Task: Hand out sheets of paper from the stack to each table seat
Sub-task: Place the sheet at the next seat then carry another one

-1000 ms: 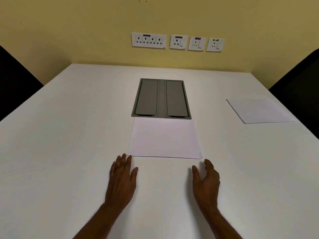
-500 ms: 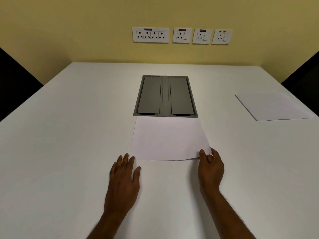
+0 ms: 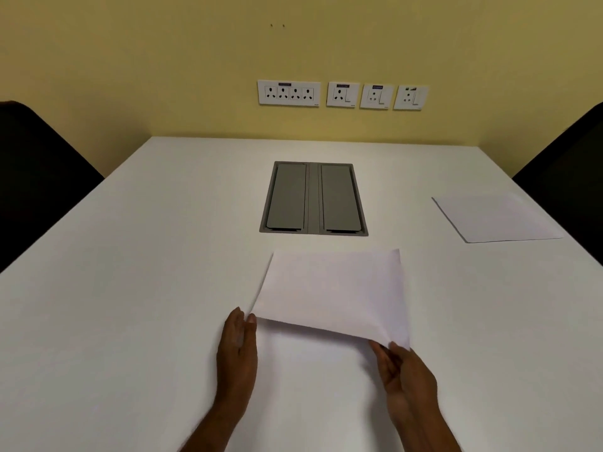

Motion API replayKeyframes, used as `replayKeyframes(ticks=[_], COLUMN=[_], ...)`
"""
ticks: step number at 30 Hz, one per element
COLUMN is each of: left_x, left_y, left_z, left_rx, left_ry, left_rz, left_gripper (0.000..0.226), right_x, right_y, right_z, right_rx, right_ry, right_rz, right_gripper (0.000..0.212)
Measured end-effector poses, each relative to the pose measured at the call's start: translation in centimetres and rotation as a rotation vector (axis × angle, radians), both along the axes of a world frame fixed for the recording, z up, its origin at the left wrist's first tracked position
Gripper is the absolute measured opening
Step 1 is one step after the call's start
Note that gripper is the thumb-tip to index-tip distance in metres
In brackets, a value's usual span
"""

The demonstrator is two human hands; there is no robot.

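Sheet (image 3: 332, 295) raised at its near edge above white table (image 3: 130, 288), near right corner pinched between thumb and fingers of right hand (image 3: 404, 376). Left hand (image 3: 236, 350) beside it, fingers straight, tips touching near left corner. Second sheet (image 3: 496, 218) laid flat far right, beside black chair (image 3: 571, 164).

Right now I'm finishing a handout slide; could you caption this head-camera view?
Right hand pinches the raised corner of a sheet, left hand touches its other corner; second sheet lies at right.

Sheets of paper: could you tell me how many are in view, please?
2. The lifted sheet is near centre, held by the right hand; the flat sheet lies by the right edge. Others may hide beneath.
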State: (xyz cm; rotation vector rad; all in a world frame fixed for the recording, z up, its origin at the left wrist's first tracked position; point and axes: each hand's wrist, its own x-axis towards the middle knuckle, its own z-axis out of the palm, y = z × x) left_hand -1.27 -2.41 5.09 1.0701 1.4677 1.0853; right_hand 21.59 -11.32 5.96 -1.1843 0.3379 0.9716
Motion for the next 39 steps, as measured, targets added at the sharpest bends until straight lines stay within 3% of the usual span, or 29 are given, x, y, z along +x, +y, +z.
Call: replayKeyframes(ticks=[4, 8, 11, 16, 30, 39], left_x=[-0.8, -2.4, -4.0, -7.5, -25.4, -42.8], left_y=[-2.5, -6.3, -9.9, -15.4, -31.8, -41.9], left_z=[4.1, 8.5, 12.3, 17.4, 30.8, 34.7], left_rx=[-0.140, -0.198, -0.214, -0.128, 0.017, 0.156], left_ry=[-0.290, -0.421, -0.483, -0.314, -0.287, -0.286], left_rz=[-0.014, 0.058, 0.050, 0.074, 0.277, 0.315], left_gripper=[0.036, 0.056, 0.052, 0.025, 0.030, 0.023], right_x=[-1.5, -3.3, -4.9, -7.6, -24.0, -42.3], right_y=[-4.3, -8.2, -11.0, -15.8, -27.0, -33.6], right_z=[3.0, 6.8, 10.2, 15.9, 27.1, 30.4], right_rx=[0.000, 0.022, 0.040, 0.072, 0.247, 0.325], right_ry=[-0.030, -0.084, -0.132, -0.196, -0.274, -0.285], right_rz=[0.036, 0.078, 0.101, 0.192, 0.535, 0.453], right_gripper=[0.023, 0.031, 0.033, 0.035, 0.036, 0.027])
